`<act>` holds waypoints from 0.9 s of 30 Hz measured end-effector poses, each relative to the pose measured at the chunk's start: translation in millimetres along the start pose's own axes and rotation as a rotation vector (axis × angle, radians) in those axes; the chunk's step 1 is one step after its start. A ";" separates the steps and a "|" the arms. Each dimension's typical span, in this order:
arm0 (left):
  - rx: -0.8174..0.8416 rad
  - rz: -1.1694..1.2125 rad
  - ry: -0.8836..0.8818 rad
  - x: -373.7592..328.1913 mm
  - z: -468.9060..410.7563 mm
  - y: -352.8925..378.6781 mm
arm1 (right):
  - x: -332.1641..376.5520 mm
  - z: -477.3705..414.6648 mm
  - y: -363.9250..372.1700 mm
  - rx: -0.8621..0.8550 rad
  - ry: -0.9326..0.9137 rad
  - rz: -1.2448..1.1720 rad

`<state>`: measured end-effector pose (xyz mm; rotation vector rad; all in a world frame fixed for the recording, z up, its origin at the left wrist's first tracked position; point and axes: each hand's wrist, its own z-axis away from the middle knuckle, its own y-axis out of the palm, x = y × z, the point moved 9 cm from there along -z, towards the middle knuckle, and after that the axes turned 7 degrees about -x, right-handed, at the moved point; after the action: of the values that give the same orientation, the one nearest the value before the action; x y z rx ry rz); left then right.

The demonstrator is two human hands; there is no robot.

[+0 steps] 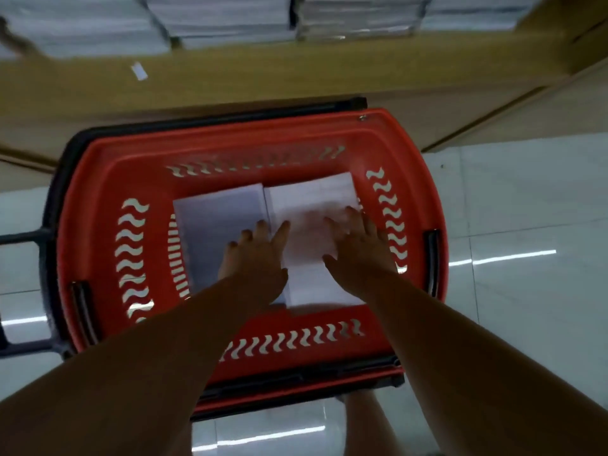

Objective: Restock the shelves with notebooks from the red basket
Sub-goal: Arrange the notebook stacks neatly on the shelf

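Note:
A red basket [98, 199] stands on the floor below me, in front of a wooden shelf [296, 74]. Two white stacks of notebooks lie side by side inside it: a left stack [214, 218] and a right stack [312, 195]. My left hand [255, 258] reaches into the basket with fingers spread, over the seam between the stacks. My right hand [357, 251] lies spread over the right stack, its fingers straight. Neither hand grips anything. Whether the palms touch the covers is blurred.
White notebook stacks [230, 18] fill the shelf above. The basket has dark handles [19, 238] folded out at the left. Glossy white floor tiles [526, 225] surround the basket. My feet show below its near rim.

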<state>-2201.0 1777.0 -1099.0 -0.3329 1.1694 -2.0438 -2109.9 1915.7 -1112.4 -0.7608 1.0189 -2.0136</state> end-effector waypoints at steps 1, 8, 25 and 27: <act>0.009 0.020 -0.008 -1.5 -2.8 8.9 | -1.5 -2.0 5.9 -0.011 0.006 -0.022; 0.086 0.351 -0.159 -16.1 -3.9 55.7 | -19.2 -8.2 36.5 -0.039 0.173 -0.108; -0.250 1.193 -0.675 -6.9 -10.8 58.7 | -34.9 -20.2 53.0 0.010 0.352 -0.311; -0.217 1.085 -0.686 -12.0 -10.8 59.2 | -33.4 -16.6 52.4 0.022 0.371 -0.344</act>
<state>-2170.5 1774.3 -1152.2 -0.3506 0.8277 -0.7608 -2086.1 1928.4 -1170.8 -0.5916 1.1271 -2.5265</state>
